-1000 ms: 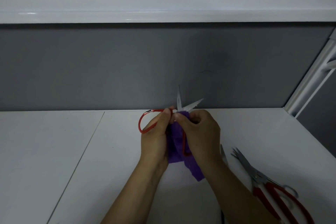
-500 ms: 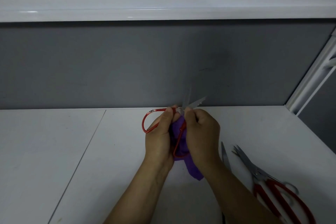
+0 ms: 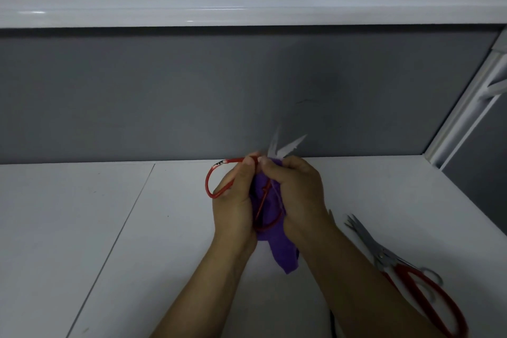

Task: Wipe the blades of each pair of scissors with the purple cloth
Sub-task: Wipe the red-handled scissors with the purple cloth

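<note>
Hands: left hand [image 3: 233, 200] grips red-handled scissors [image 3: 216, 181], blades apart | right hand [image 3: 295, 192] pinches purple cloth [image 3: 279, 250] at blades | second scissors [image 3: 406, 272] near right on table [image 3: 109, 228]

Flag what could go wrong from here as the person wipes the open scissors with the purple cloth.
1. The held scissors stand open, bare tips above the purple cloth; the right hand pinches near the blade base, so a slip could cut its fingers.
2. The left hand grips a thin red handle loop; the scissors might twist.
3. The spare scissors on the table lie close beside the right forearm, tips bare; lowering it could catch them.
</note>
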